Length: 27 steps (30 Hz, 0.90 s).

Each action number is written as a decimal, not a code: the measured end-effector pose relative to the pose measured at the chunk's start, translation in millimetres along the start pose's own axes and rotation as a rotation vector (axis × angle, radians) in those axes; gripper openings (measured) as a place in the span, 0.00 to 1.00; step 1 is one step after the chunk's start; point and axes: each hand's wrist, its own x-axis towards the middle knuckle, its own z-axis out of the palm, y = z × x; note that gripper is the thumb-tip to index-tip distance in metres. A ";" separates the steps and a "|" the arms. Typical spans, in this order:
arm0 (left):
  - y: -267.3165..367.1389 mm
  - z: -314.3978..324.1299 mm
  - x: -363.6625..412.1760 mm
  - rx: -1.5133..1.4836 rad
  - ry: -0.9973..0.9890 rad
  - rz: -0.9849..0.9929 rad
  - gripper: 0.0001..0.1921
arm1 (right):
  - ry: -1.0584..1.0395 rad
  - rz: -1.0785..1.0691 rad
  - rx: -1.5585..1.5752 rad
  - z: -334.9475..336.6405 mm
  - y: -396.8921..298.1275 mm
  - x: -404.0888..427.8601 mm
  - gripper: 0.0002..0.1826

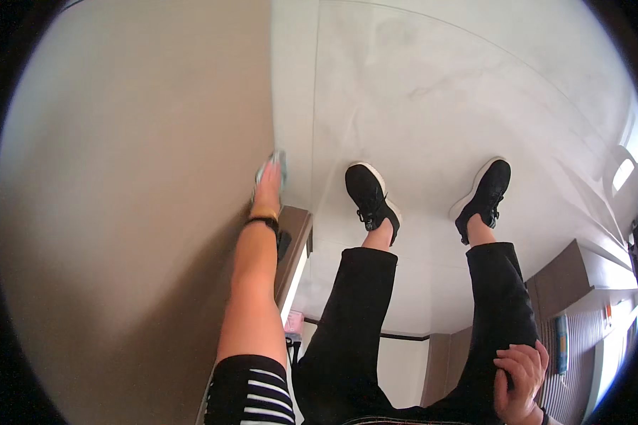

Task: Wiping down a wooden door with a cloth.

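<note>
My left hand (269,183) is stretched out, holding a pale grey-blue cloth (282,167) flat under the fingers. Cloth and hand lie along the edge of a large, smooth brown panel (138,159), where it meets a white strip (293,106). The hand is slightly blurred, and a dark band (263,220) circles that wrist. On the right, my right hand (521,377) rests against the black trouser leg (497,313), fingers loosely bent and nothing visible in them.
Below my left forearm is a narrow brown ledge (293,234) with a dark object (284,244). A pink package (294,322) is farther back. My black shoes (369,191) stand apart on the pale marbled floor (430,106). A brown-and-white cabinet (561,276) is at the right.
</note>
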 end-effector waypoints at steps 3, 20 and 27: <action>78.8 47.0 -46.8 -0.249 -0.131 0.217 0.30 | -0.012 -0.044 -0.006 0.8 3.5 1.9 0.08; 76.7 13.3 -148.5 -1.383 -0.464 0.010 0.35 | 0.049 0.009 0.005 28.9 15.3 -23.8 0.10; 107.0 21.0 -55.4 -1.359 -0.318 -0.064 0.32 | 0.002 -0.080 -0.095 1.5 7.9 3.2 0.08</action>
